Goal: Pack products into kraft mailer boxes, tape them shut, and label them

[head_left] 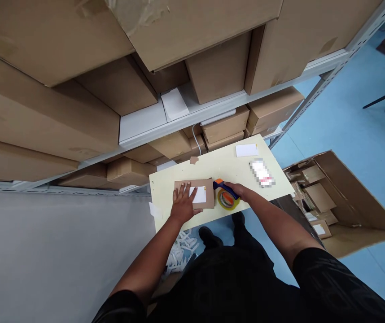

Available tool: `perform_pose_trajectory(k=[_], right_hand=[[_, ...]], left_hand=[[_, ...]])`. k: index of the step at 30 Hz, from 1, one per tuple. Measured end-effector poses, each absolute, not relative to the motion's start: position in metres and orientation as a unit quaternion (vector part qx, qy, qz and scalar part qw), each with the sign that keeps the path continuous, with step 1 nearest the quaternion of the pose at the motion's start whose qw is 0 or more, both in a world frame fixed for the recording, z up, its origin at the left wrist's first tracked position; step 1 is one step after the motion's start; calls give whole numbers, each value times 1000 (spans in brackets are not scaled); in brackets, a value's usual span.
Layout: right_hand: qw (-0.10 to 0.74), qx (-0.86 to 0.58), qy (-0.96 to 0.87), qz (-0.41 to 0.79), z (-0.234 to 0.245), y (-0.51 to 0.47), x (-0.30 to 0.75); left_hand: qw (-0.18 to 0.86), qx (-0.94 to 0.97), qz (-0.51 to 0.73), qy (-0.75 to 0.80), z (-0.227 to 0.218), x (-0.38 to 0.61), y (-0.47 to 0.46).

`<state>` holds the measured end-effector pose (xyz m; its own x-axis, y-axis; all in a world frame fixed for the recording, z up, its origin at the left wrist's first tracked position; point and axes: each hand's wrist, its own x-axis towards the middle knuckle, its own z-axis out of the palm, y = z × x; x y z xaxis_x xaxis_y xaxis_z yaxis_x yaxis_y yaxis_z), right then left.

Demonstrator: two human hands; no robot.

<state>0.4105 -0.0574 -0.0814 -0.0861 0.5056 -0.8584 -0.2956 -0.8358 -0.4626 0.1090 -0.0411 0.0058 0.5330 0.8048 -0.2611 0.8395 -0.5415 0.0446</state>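
Note:
A small flat cardboard parcel [209, 194] with a white label [200, 194] lies on a pale yellow table [226, 163]. My left hand [183, 204] rests flat on the parcel's left part, fingers spread. My right hand [238, 190] grips a tape dispenser [226, 196] with a blue and orange handle and a roll of clear tape. The dispenser sits against the parcel's right edge.
A white label sheet [247, 150] and a blurred item [261, 173] lie further back on the table. Metal shelving [152, 130] stacked with cardboard boxes stands behind. An open carton [334, 197] with several small boxes lies on the blue floor at right. Paper scraps [181, 251] lie under the table.

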Motion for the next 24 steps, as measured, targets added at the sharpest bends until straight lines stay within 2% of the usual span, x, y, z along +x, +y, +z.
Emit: perform_pose_trajectory(k=[5, 9, 15, 18, 24], right_hand=[[265, -625, -90, 729, -79, -55, 407], [266, -647, -78, 710, -78, -114, 407], [344, -561, 71, 750, -84, -209, 365], [386, -527, 116, 748, -88, -197, 339], [392, -508, 82, 762, -86, -125, 353]], left_hand=[[72, 851, -124, 505, -7, 110, -33], [80, 832, -134, 532, -8, 121, -36], [92, 780, -134, 605, -10, 164, -45], [109, 787, -150, 589, -3, 172, -58], [127, 842, -185, 490, 22, 132, -74]])
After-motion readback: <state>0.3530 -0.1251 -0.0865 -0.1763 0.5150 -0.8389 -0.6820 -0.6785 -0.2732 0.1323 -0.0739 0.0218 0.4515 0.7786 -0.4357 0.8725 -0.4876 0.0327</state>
